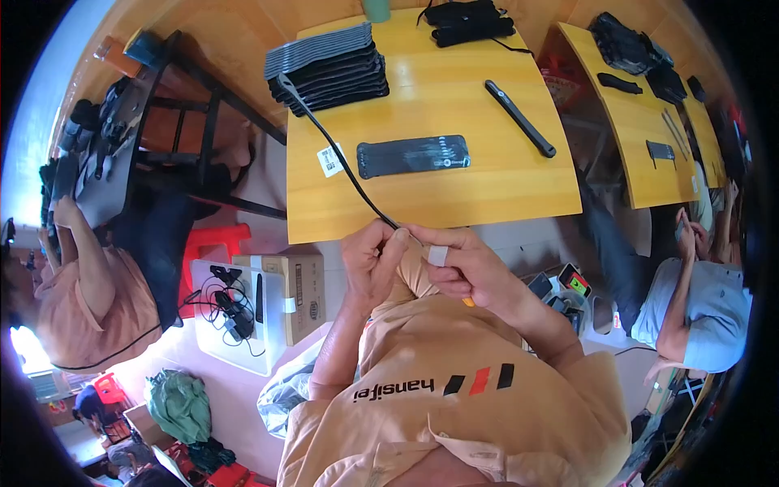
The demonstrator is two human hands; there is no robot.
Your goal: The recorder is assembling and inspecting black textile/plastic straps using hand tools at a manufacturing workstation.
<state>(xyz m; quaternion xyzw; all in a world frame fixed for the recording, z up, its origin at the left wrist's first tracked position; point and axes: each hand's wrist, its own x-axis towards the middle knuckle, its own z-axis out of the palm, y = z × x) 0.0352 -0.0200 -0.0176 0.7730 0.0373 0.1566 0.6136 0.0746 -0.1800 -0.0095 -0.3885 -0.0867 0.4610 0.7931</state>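
Forearms (339, 345) angled inward; left hand (373, 260) curled; right hand (471, 264) close beside, fingers (451, 274) bent.

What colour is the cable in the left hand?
The cable is mostly black, seen best in the head view.

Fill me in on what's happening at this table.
The person's left hand pinches a black cord at the edge of the yellow table; the right hand meets it, grip partly hidden. The cord reaches toward a stack of dark panels. One dark panel and a black bar lie nearby.
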